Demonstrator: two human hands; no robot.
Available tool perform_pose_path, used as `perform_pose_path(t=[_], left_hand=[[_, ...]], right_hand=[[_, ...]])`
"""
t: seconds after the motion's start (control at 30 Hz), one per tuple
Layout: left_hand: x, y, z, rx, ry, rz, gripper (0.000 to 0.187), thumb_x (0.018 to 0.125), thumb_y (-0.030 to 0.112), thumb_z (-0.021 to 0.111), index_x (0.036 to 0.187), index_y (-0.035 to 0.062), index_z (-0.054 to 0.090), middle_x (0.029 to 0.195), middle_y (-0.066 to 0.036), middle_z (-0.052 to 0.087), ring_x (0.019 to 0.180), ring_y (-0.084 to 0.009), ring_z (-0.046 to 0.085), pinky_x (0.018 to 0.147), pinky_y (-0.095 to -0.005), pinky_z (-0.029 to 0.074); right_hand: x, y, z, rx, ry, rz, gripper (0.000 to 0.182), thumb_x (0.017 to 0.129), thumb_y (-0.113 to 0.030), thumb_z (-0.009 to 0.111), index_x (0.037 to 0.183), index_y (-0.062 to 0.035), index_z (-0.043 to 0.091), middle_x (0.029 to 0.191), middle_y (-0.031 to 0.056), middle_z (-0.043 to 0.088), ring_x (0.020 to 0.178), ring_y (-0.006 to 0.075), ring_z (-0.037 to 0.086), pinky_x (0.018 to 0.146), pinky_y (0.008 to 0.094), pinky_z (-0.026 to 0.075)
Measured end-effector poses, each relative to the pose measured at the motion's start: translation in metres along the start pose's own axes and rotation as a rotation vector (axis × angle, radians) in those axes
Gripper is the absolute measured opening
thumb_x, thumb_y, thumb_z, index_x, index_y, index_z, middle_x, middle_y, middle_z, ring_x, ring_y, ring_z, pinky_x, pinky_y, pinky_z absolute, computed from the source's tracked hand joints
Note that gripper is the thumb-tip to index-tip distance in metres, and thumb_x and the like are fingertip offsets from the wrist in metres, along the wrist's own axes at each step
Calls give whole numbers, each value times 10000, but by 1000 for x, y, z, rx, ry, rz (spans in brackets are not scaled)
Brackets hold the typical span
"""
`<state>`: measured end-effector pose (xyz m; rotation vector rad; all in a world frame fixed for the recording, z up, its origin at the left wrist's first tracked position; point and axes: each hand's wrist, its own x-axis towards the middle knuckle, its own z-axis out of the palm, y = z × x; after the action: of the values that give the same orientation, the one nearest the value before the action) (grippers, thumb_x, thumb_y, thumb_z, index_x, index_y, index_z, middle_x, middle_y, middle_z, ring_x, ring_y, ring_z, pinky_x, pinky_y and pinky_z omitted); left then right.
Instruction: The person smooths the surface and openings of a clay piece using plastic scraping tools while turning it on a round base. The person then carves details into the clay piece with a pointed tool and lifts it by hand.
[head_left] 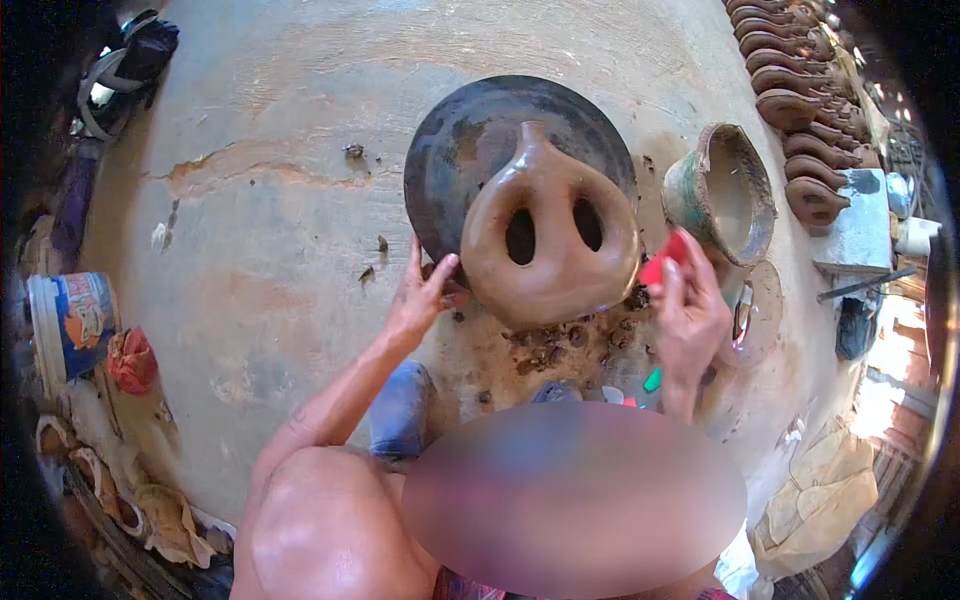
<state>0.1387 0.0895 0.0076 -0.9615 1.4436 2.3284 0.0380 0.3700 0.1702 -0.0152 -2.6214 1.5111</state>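
Observation:
A brown clay vessel (545, 285) with a narrow neck and two oval openings stands on a round dark disc (440, 160). My left hand (425, 300) is at the near left edge of the disc, thumb and fingers apart, close to the vessel's lower left side. Whether it touches the disc's rim is hard to make out. To the right of the vessel, my right hand (690, 310) pinches a small red scraper-like piece (665, 260), slightly away from the clay. Part of the red piece is hidden by my fingers.
A water-filled basin (690, 195) stands right of the disc. Clay scraps (570, 345) lie in front of the vessel, with a green piece (653, 380) nearby. Rows of similar clay vessels (790, 80) line the far right. A bucket (75, 325) and red cloth (132, 360) sit left.

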Motion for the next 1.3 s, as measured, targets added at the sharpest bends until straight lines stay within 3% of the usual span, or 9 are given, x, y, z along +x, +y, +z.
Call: perform_pose_path(t=[0.07, 0.17, 0.3, 0.47, 0.57, 0.63, 0.93, 1.1, 1.3], left_hand=[[-11, -2, 17, -73, 36, 88, 757, 1104, 240, 655, 1701, 253, 190, 1294, -98, 665, 949, -180, 724, 820, -404, 659], [-14, -12, 26, -77, 11, 51, 870, 1089, 203, 674, 1721, 212, 77, 1416, -156, 613, 1098, -231, 698, 846, -412, 657], [-14, -33, 38, -22, 66, 146, 985, 1076, 211, 696, 1737, 113, -28, 1594, -227, 503, 1359, -284, 605, 947, -389, 619], [-29, -17, 51, 120, 102, 242, 995, 1072, 223, 698, 1713, -8, -27, 1642, -240, 448, 1422, -313, 553, 1171, -397, 472], [-32, -14, 53, -152, 64, 30, 996, 1072, 227, 696, 1695, -64, -25, 1648, -255, 438, 1440, -323, 537, 1235, -402, 387], [-26, -26, 49, 274, 129, 322, 984, 1072, 206, 690, 1693, -60, -24, 1633, -249, 457, 1435, -322, 541, 1217, -405, 411], [-23, -30, 46, 51, 99, 265, 982, 1069, 199, 696, 1696, -50, -18, 1586, -248, 522, 1421, -304, 563, 1199, -405, 439], [-19, -35, 38, -67, 30, 170, 999, 1067, 207, 701, 1700, -44, -30, 1618, -252, 480, 1432, -313, 555, 1217, -413, 428], [-18, -38, 38, -2, 48, 206, 1002, 1067, 215, 702, 1705, -36, -29, 1654, -267, 427, 1459, -329, 530, 1238, -416, 401]], right_hand=[[6, -21, 46, -182, -44, -293, 289, 1033, -66, 694, 1319, -30, 707, 1059, 138, 818, 837, 153, 769, 745, 329, 611], [4, -33, 99, -197, -105, -162, 129, 1006, -81, 699, 1126, -36, 700, 981, 173, 807, 865, 325, 805, 752, 421, 616], [2, -17, 126, -400, -144, -222, 93, 1004, -118, 701, 1072, -55, 693, 877, 184, 770, 810, 397, 763, 692, 479, 578], [1, -8, 135, -496, -126, -240, 88, 1011, -125, 693, 1066, -57, 693, 880, 196, 766, 794, 411, 758, 689, 507, 574], [0, -7, 140, -516, -128, -236, 85, 1010, -123, 695, 1065, -58, 698, 880, 204, 764, 781, 415, 755, 682, 514, 570], [0, -8, 141, -520, -143, -220, 85, 1009, -123, 698, 1064, -57, 702, 880, 208, 763, 775, 416, 754, 679, 515, 569], [8, -20, 128, -461, -351, -345, 144, 980, -26, 697, 1106, -85, 736, 930, 174, 772, 842, 375, 760, 708, 440, 577], [26, -31, 95, -476, -719, -447, 164, 962, 28, 701, 1113, -18, 745, 934, 151, 798, 829, 245, 800, 729, 335, 600], [15, -19, 122, -460, -328, -321, 109, 977, -36, 703, 1079, -71, 690, 925, 151, 789, 817, 352, 779, 696, 433, 594]])
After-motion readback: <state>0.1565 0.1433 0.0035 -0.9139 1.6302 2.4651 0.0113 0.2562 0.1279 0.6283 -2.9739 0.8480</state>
